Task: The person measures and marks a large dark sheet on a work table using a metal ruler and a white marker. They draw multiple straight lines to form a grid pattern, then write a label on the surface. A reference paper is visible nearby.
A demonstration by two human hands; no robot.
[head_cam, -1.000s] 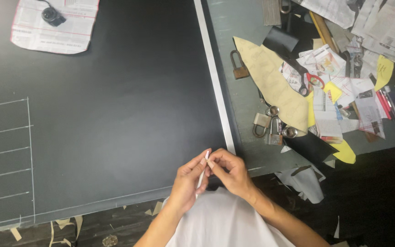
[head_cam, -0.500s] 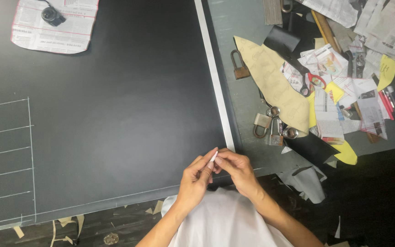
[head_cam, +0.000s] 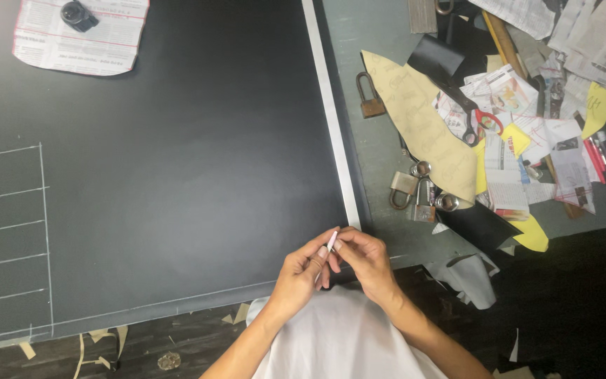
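Both hands meet at the near edge of the dark sheet (head_cam: 177,161). Left hand (head_cam: 301,275) pinches a small pale stick, chalk-like (head_cam: 332,241), between thumb and fingertips; the stick points up and away from the wrist. Right hand (head_cam: 366,263) is curled, its fingertips closed on the same stick from the other side, touching the left fingers.

Just beyond the right hand's fingertips: the lower end of a long white straightedge (head_cam: 331,126), which runs away along the sheet's edge. Further out to the right of the right hand: a cluster of padlocks (head_cam: 419,193), a tan paper pattern piece (head_cam: 426,126), red-handled scissors (head_cam: 482,123) and loose newspaper scraps (head_cam: 520,151).

Far off to the left of the left hand: white chalk lines (head_cam: 42,231) ruled on the sheet. Well beyond, a newspaper cutout (head_cam: 82,38) with a small black object on it.
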